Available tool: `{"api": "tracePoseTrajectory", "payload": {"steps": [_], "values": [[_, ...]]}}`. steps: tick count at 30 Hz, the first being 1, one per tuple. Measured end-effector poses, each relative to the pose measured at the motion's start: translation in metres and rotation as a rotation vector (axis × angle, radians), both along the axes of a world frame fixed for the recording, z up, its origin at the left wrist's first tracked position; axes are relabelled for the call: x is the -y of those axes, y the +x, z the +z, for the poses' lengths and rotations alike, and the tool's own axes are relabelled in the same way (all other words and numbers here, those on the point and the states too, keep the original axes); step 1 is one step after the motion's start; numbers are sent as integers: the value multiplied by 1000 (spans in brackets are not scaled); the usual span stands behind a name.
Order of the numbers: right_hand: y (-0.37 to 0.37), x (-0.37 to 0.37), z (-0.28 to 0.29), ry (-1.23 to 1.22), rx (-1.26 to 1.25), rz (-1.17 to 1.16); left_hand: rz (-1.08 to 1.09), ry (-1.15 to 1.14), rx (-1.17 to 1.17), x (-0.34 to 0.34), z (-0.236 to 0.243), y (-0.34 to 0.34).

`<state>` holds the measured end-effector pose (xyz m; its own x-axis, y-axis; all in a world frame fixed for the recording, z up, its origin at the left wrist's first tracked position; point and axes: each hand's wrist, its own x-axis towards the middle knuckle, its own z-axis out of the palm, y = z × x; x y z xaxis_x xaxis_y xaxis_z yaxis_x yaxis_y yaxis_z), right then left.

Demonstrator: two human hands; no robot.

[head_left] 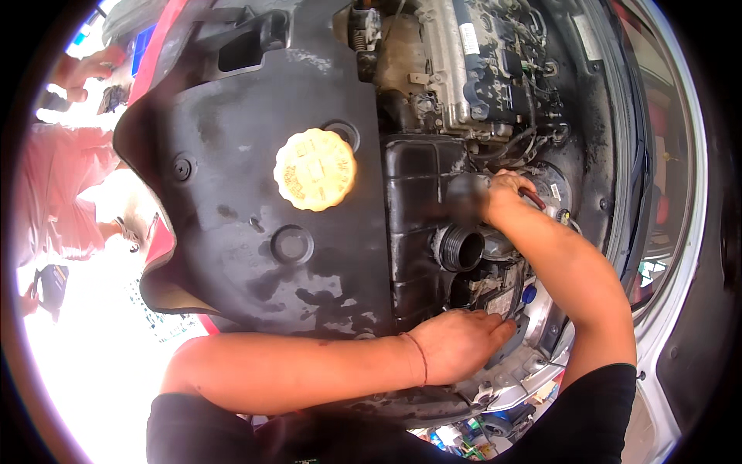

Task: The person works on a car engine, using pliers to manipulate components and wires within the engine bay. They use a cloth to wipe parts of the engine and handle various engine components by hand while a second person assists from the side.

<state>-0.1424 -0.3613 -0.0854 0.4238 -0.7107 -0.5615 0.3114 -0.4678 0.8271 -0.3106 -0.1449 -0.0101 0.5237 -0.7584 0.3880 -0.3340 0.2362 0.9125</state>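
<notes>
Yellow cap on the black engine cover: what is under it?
The yellow cap sits on the black engine cover, beside a round hole. Whatever it closes is hidden beneath the cap and cover.

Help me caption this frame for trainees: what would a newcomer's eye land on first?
First the round yellow cap, bright against the large black cover at the picture's centre. Next, the left hand with a red wrist band pressing low in the engine bay, and the right hand gripping a dark-red handled tool above the open ribbed hose mouth.
</notes>
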Motion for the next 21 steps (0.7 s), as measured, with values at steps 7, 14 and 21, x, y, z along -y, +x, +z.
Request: {"api": "tracePoseTrajectory", "payload": {"steps": [7, 14, 21], "values": [[26, 43, 22, 269, -219, 151, -14, 46, 38, -5, 0, 3], [65, 41, 38, 281, -318, -68, -29, 36, 9, -3, -2, 3], [68, 15, 44, 291, -386, -26, -39, 68, 15, -7, -3, 6]]}}
